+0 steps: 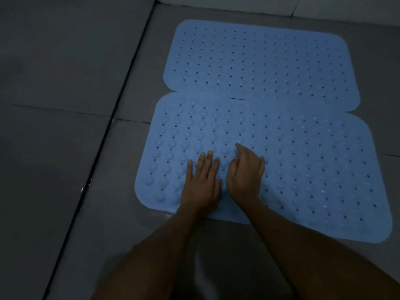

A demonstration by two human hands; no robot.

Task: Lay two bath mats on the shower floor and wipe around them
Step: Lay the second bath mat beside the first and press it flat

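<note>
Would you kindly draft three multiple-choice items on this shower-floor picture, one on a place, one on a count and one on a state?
1. Where do both hands rest?
A. On the near mat
B. On the far mat
C. On the bare floor tiles

2. How many blue mats lie on the floor?
A. One
B. Two
C. Three

3. How do the left hand's fingers lie?
A. Curled into a fist
B. Pinching the mat's edge
C. Straight and flat on the mat

Answers:
1. A: the left hand and right hand both lie on the near mat, close to its front edge.
2. B: the near mat and the far mat lie edge to edge on the floor.
3. C: its fingers stretch out straight over the mat's bumps.
</note>
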